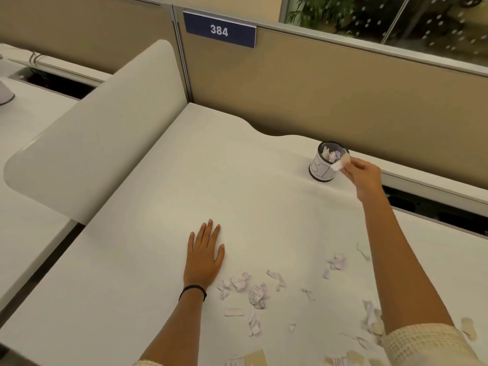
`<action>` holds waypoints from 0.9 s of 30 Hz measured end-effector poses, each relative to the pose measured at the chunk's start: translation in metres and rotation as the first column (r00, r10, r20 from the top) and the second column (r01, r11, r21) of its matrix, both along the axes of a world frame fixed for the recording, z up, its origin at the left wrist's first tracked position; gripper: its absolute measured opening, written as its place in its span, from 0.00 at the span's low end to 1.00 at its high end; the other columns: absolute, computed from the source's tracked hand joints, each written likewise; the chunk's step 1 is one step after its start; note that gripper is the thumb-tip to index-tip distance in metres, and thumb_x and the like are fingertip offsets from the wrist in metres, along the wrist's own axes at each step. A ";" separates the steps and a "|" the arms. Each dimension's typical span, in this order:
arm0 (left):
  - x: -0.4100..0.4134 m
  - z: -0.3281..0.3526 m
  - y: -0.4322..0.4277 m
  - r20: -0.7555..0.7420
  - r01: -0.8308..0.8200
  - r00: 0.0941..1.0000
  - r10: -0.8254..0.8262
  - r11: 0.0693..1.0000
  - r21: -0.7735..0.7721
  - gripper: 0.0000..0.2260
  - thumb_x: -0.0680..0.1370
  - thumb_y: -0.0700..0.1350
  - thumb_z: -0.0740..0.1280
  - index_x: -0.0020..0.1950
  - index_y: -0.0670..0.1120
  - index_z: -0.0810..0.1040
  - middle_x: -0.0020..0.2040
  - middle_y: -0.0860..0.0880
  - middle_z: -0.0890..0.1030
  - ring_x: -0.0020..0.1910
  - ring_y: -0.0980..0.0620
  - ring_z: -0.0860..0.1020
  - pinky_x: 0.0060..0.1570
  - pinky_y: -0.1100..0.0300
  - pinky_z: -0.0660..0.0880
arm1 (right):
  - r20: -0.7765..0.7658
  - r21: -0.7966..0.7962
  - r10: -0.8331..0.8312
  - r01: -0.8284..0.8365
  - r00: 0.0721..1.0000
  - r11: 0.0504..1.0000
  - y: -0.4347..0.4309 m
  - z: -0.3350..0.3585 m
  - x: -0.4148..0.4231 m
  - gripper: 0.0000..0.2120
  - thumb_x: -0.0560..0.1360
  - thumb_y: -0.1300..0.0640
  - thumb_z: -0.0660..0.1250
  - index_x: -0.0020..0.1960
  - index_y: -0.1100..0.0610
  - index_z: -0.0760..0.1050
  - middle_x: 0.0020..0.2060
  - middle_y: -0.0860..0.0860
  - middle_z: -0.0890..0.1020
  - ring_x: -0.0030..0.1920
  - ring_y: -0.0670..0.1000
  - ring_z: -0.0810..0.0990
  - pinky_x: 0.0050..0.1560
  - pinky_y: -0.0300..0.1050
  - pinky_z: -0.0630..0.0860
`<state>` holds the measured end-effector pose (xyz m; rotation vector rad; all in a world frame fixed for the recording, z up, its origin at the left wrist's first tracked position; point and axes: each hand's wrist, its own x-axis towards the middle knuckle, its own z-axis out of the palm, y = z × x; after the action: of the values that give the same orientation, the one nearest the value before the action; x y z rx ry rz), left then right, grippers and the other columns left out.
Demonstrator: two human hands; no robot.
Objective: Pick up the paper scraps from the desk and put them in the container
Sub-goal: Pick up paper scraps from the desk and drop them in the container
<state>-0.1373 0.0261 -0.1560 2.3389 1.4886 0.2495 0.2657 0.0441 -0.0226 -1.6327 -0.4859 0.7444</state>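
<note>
A small round mesh container [320, 171] with a white paper label stands at the far right of the white desk [184, 180], with scraps inside it. My right hand [365, 178] reaches out beside its right rim and pinches a white paper scrap [340, 164] over the rim's edge. My left hand [204, 250] lies flat on the desk, fingers straight, holding nothing. Several crumpled paper scraps [257, 295] lie scattered on the near part of the desk between my arms, with more of these scraps [336, 261] near my right forearm.
A white rounded divider panel [100, 138] rises on the left of the desk. Tan partition walls [330, 96] with a blue "384" sign [219, 30] close the back. A dark cable slot [435, 210] runs along the back right edge.
</note>
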 end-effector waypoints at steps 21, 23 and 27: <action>0.002 0.001 -0.001 0.015 -0.009 1.000 0.008 1.000 0.018 0.28 0.77 0.57 0.44 0.76 0.50 0.57 0.77 0.50 0.54 0.76 0.53 0.50 0.75 0.52 0.43 | 0.560 -0.525 0.314 0.036 0.767 0.850 -0.122 -0.070 0.000 0.16 0.79 0.59 0.60 0.66 0.61 0.71 0.69 0.62 0.68 0.70 0.60 0.65 0.71 0.52 0.60; 0.002 0.003 -0.002 0.023 -0.007 1.000 0.006 1.000 0.016 0.29 0.77 0.57 0.44 0.76 0.49 0.57 0.77 0.50 0.54 0.76 0.53 0.51 0.75 0.51 0.43 | 0.479 -0.651 0.426 -0.015 0.767 0.759 -0.145 -0.085 -0.010 0.20 0.80 0.54 0.59 0.70 0.58 0.66 0.72 0.61 0.63 0.73 0.60 0.61 0.72 0.54 0.59; 0.003 0.006 -0.003 0.021 -0.001 1.000 0.001 1.000 0.014 0.30 0.76 0.57 0.43 0.76 0.48 0.57 0.77 0.49 0.55 0.76 0.51 0.52 0.75 0.49 0.45 | 0.451 -0.690 0.492 -0.058 0.745 0.721 -0.173 -0.097 -0.044 0.20 0.80 0.49 0.57 0.70 0.54 0.65 0.74 0.56 0.58 0.75 0.56 0.55 0.71 0.55 0.61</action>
<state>-0.1342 0.0228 -0.1497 2.3391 1.4833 0.2846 0.2214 -0.1286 -0.1195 -2.5213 -1.0725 0.6250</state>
